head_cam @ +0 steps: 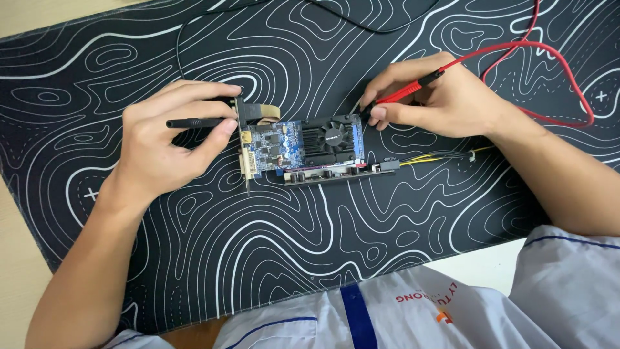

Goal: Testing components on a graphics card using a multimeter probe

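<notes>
Blue, stiff, light and fragile, the small fan-cooled circuit card wants edge holds while my left hand pinches the black probe at its metal bracket and my right hand grips the red probe.

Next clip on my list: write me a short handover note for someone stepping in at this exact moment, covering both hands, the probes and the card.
Left hand: grips the black probe, its tip at the card's metal bracket.
Right hand: pinches the red probe, tip down at the upper right corner of the graphics card, beside the black fan.
The card lies flat on the patterned mat, with yellow and black wires leading off its right end. The red lead loops away to the upper right.
Done: both probes placed. Left: the meter is out of view, so its reading cannot be told.
</notes>
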